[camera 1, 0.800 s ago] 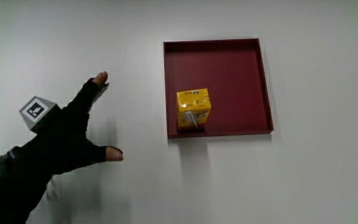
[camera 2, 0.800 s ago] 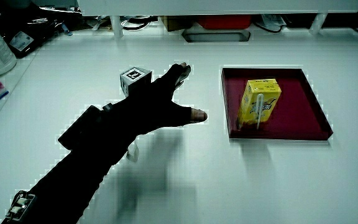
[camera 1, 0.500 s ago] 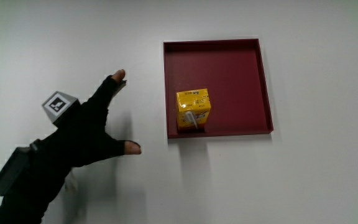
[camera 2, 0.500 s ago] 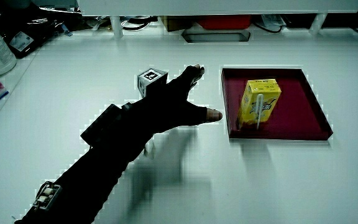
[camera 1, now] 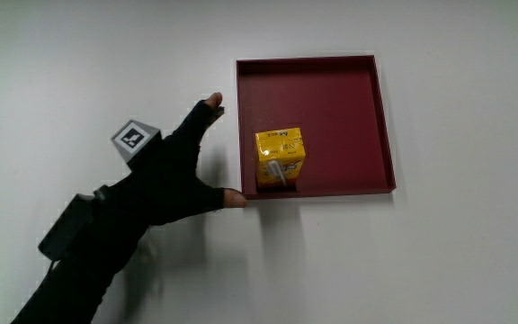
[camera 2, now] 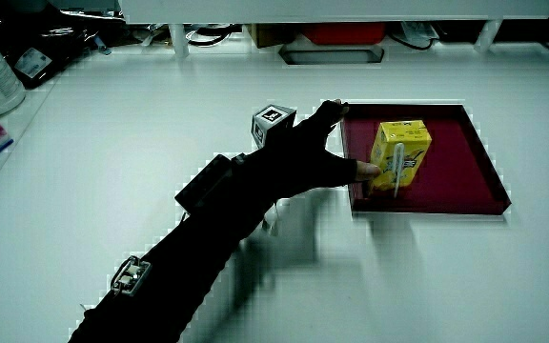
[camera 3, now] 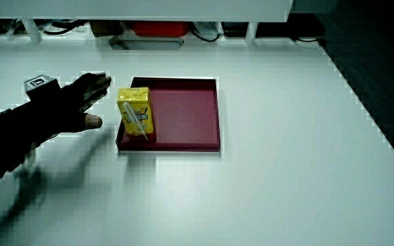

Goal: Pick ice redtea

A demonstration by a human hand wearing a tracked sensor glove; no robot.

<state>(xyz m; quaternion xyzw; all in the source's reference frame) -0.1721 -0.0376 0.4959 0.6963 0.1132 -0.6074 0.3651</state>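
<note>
Currently, as seen in the main view: find the red tray (camera 1: pixel 382 117) on the white tabletop (camera 1: pixel 457 261), with open tabletop on every side of it and the widest free room at 3 o'clock and 6 o'clock.

Inside the tray, locate a single item, the yellow ice redtea carton (camera 1: pixel 280 159). Note its place at about 7 o'clock from the tray's centre, hard against the rim nearest the person. Note bare tray floor from 12 o'clock round to 5 o'clock. Confirm in both side views: carton (camera 2: pixel 400 155) (camera 3: pixel 135 114) upright, straw fixed on its face, tray (camera 2: pixel 446 152) (camera 3: pixel 183 116) otherwise holding nothing.

Find the hand (camera 1: pixel 174 175) over bare tabletop at 9 o'clock of the tray, just beside its rim, patterned cube (camera 1: pixel 135 139) on its back, forearm (camera 1: pixel 88 261) running off toward 7 o'clock. Read the fingers (camera 1: pixel 212 99) as spread wide, holding nothing. Note the thumb tip at the tray's 7 o'clock corner; cannot tell whether touching the rim. In a side view, see the hand (camera 2: pixel 308 162) with the thumb tip overlapping the carton's edge; contact not confirmable.
</note>
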